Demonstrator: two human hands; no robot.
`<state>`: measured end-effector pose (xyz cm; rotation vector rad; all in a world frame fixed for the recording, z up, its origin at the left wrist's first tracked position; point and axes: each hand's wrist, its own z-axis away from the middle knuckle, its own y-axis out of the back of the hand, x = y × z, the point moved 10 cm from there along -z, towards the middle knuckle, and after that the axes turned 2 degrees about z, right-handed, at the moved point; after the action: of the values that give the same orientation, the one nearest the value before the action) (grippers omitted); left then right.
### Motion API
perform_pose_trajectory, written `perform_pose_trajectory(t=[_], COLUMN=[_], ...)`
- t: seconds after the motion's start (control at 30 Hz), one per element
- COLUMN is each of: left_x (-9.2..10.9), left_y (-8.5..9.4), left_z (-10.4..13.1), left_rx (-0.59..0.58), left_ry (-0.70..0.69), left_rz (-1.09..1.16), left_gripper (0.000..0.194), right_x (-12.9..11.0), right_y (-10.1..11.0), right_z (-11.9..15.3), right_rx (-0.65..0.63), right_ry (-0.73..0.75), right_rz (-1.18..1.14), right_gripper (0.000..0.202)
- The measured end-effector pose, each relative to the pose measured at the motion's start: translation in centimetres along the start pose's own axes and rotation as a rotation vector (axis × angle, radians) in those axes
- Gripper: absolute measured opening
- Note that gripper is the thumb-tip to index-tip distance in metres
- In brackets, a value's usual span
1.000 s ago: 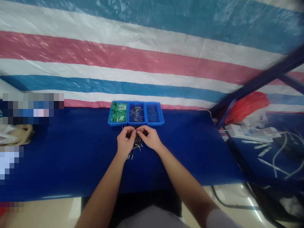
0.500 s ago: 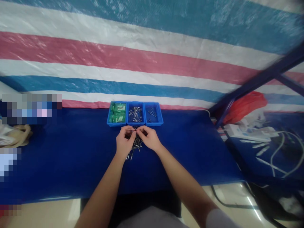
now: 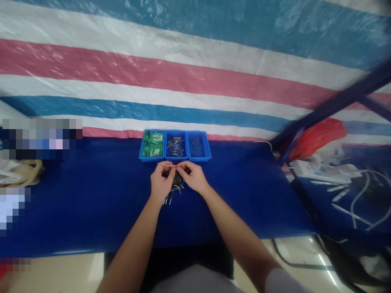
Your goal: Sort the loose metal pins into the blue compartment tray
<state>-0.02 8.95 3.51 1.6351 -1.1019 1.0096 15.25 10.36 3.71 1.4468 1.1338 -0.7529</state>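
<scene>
My left hand [image 3: 161,179] and my right hand [image 3: 193,176] meet fingertip to fingertip over the table. Both are closed in a pinch on what looks like a thin metal piece, mostly covered by the fingers. Under and between them lies a loose pile of slim metal pieces [image 3: 177,184], dark and silvery. Just beyond my fingers stand three joined blue bins. Green packets [image 3: 154,144] fill the left bin [image 3: 142,154]; many slim metal pieces lie in the middle bin [image 3: 176,158]. The right bin [image 3: 201,156] holds several more.
The blue tabletop [image 3: 91,195] runs up to a striped plastic sheet [image 3: 195,77]. To the right are a dark metal frame [image 3: 330,106], a red bag [image 3: 320,136], a white power strip [image 3: 320,171] and cables. A tan basket [image 3: 32,173] sits at the left.
The view has shifted very slightly. Both hands keep their pinch at nearly the same place above the pile, with only small finger movement.
</scene>
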Motion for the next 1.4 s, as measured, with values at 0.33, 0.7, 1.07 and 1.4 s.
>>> perform_pose_trajectory(t=[0.33,0.7,1.07,1.4], left_x=[-0.34,0.03,0.10,-0.07], left_y=[-0.01,-0.16,0.05,0.15], left_z=[-0.04,0.09,-0.02,-0.05], left_rx=[-0.009,-0.004,0.010,0.010], left_ry=[0.023,0.018,-0.003,0.010], left_rz=[-0.018,0.010,-0.002,-0.027], left_gripper=[0.021,0.030,0.024,0.020], right_x=[-0.52,-0.14,-0.29,-1.04], right_y=[0.20,0.22,0.24,0.42], right_z=[0.01,-0.07,-0.02,0.07], right_rx=[0.016,0.002,0.010,0.027], right_ry=[0.031,0.009,0.025,0.077], right_rz=[-0.006,0.072,0.062,0.050], right_gripper=[0.016,0.020,0.020,0.014])
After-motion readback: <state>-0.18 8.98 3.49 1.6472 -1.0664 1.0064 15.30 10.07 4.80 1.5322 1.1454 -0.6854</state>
